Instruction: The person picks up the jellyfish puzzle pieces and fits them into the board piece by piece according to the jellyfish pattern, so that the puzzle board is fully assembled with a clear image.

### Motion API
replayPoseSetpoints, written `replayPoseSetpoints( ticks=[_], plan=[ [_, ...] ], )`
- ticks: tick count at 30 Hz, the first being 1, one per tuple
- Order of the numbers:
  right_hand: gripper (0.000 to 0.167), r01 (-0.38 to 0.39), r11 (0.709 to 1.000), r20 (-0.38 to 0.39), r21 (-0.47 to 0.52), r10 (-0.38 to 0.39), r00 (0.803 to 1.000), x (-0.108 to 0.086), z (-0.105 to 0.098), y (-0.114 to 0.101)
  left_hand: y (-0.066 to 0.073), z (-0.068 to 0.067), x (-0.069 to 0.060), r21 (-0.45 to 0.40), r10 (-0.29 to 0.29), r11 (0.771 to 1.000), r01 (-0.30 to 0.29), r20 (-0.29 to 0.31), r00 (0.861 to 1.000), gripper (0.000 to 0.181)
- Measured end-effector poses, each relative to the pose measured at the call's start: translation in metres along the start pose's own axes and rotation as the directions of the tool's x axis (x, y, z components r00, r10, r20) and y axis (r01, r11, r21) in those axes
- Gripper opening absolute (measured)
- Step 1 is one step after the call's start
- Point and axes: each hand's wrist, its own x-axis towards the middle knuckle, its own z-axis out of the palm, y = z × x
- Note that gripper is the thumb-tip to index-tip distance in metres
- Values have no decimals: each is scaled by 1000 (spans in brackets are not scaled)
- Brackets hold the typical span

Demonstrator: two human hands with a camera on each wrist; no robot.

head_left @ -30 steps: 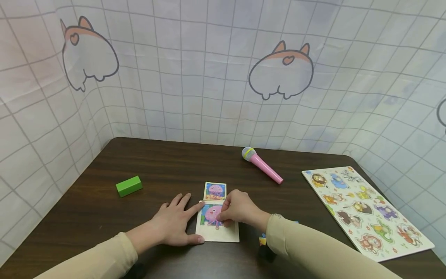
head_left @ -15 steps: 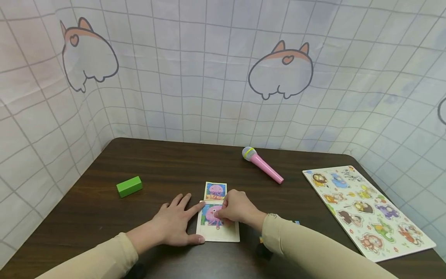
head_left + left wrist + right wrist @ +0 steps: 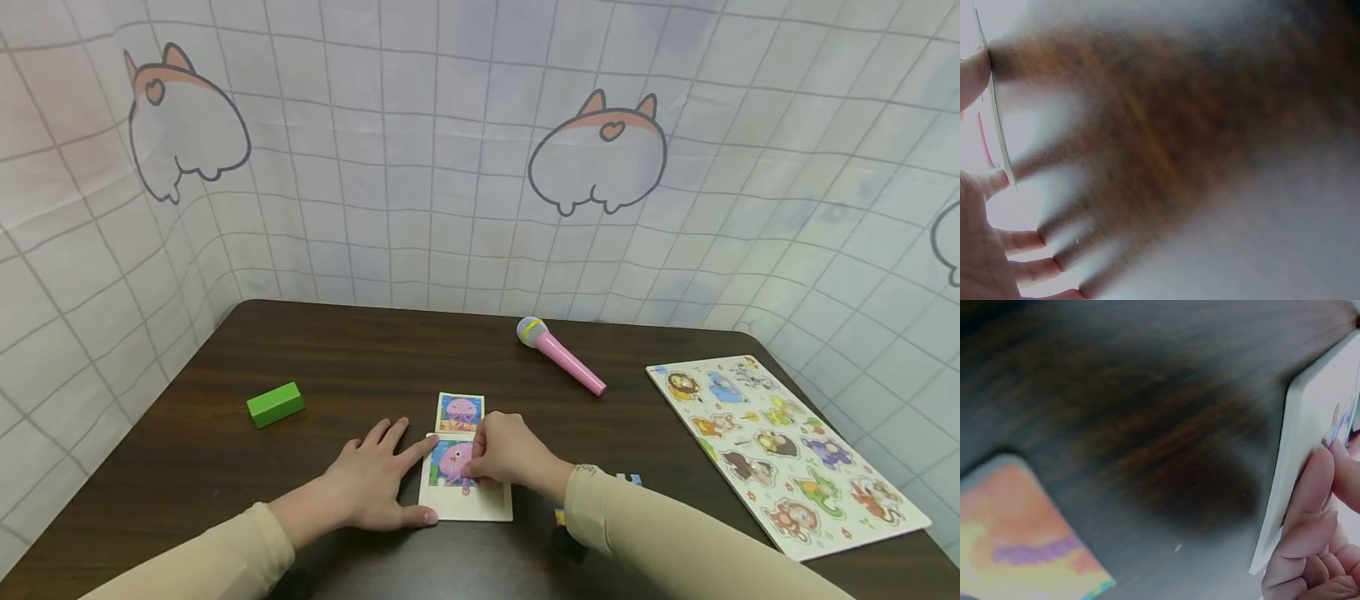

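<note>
Now the right hand pinches lower on the puzzle.

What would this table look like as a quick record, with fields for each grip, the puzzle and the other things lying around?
left grip: fingers spread, thumb and index finger touching the puzzle board's left side
right grip: pinching a puzzle piece at the board
puzzle board: pink sea creature in upper part, bare strip below
picture card: just beyond the board, showing a similar creature
loose pieces: mostly hidden by the right sleeve in the head view
left side: green block
far side: pink microphone
right side: animal board
</note>
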Motion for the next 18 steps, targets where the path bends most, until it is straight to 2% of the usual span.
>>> replayPoseSetpoints(
  ticks=[5, 10, 13, 16, 18],
  plan=[
    [28, 13, 1000, -5, 13, -13, 1000, -4, 0, 1, -1, 3, -1, -5, 0, 1000, 0, -3, 1000, 97],
    [20, 17, 994, 32, 112, -20, 999, -8, -10, 9, -2, 4, 0, -13, 0, 1000, 0, -8, 1000, 98],
    [14, 63, 983, 46, 170, -72, 996, -12, -20, 21, -1, 3, 0, -11, 2, 1000, -2, -7, 1000, 98],
    [14, 133, 976, 29, 172, -140, 990, -18, -32, 38, -1, 1, 1, -8, 8, 1000, -8, -9, 1000, 98],
    [16, 154, 975, 11, 159, -158, 987, -23, -41, 51, -1, 0, 1, -5, 14, 1000, -14, -11, 1000, 98]
  ],
)
